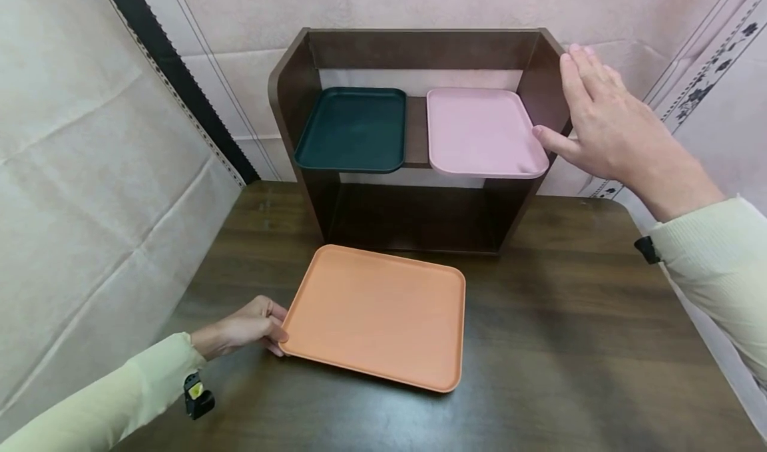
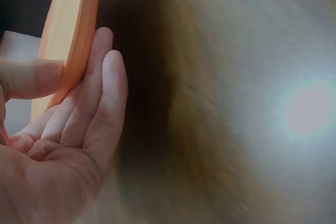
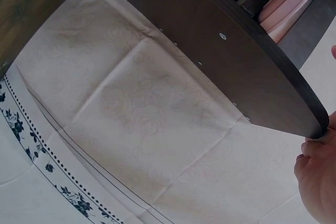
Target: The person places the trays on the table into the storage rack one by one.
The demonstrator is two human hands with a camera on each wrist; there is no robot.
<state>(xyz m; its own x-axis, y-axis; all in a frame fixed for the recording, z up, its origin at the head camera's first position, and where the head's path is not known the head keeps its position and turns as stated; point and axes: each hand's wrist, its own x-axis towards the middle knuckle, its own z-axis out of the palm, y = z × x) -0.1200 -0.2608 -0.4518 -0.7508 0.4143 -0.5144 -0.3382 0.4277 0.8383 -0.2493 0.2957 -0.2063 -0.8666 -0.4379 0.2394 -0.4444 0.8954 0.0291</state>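
Observation:
My left hand (image 1: 254, 325) pinches the left edge of an orange tray (image 1: 380, 315), with the thumb on top and the fingers beneath. In the left wrist view the thumb presses the tray's rim (image 2: 79, 35) while the other fingers extend under it. The tray slants over the table in front of a dark brown shelf (image 1: 419, 49). Against the shelf's right side panel lies my right hand (image 1: 617, 126), fingers straight and thumb spread toward a pink tray (image 1: 485, 132). In the right wrist view that hand (image 3: 320, 171) is at the panel's (image 3: 220, 40) edge.
A dark green tray (image 1: 353, 129) sits left of the pink one on the shelf's upper board, both jutting past its front. The lower compartment (image 1: 413, 219) is below them. The shelf stands at the back of a brown wooden table (image 1: 569, 332), with pale cloth (image 1: 102, 192) around it.

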